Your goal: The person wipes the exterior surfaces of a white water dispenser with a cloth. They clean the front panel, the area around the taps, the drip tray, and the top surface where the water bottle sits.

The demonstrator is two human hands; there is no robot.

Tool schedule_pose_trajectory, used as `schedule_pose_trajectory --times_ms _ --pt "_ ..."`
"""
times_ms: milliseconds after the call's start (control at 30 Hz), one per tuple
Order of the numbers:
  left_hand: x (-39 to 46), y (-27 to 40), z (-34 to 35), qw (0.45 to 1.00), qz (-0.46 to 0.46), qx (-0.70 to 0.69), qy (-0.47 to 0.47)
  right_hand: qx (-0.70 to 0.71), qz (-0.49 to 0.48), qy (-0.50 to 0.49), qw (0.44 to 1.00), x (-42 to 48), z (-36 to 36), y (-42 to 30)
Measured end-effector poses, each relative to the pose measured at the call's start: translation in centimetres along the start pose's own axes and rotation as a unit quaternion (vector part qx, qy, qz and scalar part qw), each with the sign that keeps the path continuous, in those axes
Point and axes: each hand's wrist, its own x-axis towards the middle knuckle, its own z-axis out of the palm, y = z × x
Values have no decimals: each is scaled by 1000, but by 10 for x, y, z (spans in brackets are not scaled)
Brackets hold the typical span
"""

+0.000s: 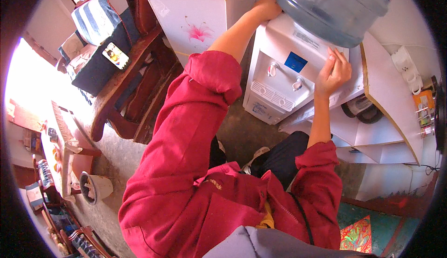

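A white water dispenser [279, 55] stands before me with a large clear-blue plastic water bottle [331, 10] seated on its top. My left hand [268, 8] reaches to the dispenser's far left top corner, against the bottle's lower side; its fingers are largely hidden. My right hand [334, 70] is at the right edge of the dispenser's top, fingers bent and fingertips just below the bottle's base. Whether it grips the edge I cannot tell. On the dispenser's front are a red-marked tap [272, 69], a second tap [298, 84] and a slotted drip tray [272, 95].
A white cabinet [387, 94] with open shelves adjoins the dispenser's right, an electric kettle [363, 108] inside. Left of the dispenser stands a flower-printed white refrigerator [195, 17]. A wooden bench [129, 83] carries cushions and a lit phone [115, 55]. A bucket [99, 188] is on the floor.
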Motion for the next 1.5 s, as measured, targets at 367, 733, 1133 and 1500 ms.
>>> schedule_pose_trajectory --times_ms 367,733,1133,1500 --pt "-56 13 -25 998 -43 -34 36 4 22 -22 1000 0 -6 -5" --pt "-67 22 -27 996 -70 -42 38 -30 40 -28 998 -5 -5 -4" --pt "-66 18 -20 974 -116 -189 44 -9 25 -26 999 -5 -4 2" --pt "-63 4 -6 967 -94 -209 115 -8 33 -29 999 -4 -4 -1"
